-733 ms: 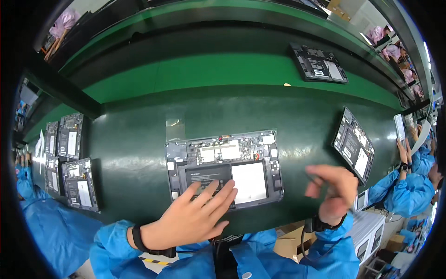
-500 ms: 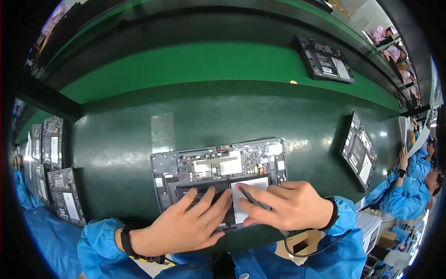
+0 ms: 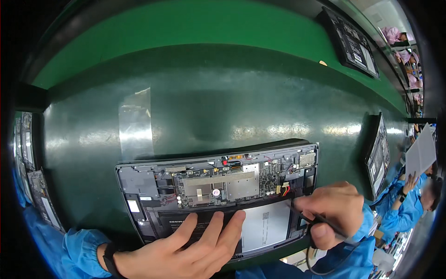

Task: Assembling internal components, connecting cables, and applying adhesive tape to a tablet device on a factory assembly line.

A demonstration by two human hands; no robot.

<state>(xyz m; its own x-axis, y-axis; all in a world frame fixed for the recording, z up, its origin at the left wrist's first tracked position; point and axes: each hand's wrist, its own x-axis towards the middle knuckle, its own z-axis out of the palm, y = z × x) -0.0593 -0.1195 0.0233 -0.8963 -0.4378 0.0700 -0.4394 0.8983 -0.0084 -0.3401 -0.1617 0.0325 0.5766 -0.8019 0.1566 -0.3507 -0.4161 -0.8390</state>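
An opened laptop base (image 3: 139, 183) lies on the green bench in front of me, its circuit board (image 3: 241, 186) and battery exposed. My left hand (image 3: 195, 244) rests on the black part of the battery (image 3: 168, 222), fingers stretched out and spread, holding nothing. To its right is the battery's silver panel (image 3: 265, 228). My right hand (image 3: 332, 214) is closed around a slim black pen-like tool (image 3: 304, 216) with a cable (image 3: 312, 266) looping below. The tool points to the panel's upper right corner, near red and yellow wires (image 3: 285, 189). Whether its tip touches is unclear.
Further opened laptop bases stand at the left (image 3: 44, 202), at the right (image 3: 378, 158) and on the green ledge at the back right (image 3: 353, 44). A clear tape strip (image 3: 135, 123) crosses the bench. At far right a co-worker in blue holds a white sheet (image 3: 420, 151).
My right hand has moved with the tool from the middle of the battery to its right side. My left hand stays on the battery. The view has come closer to the laptop base.
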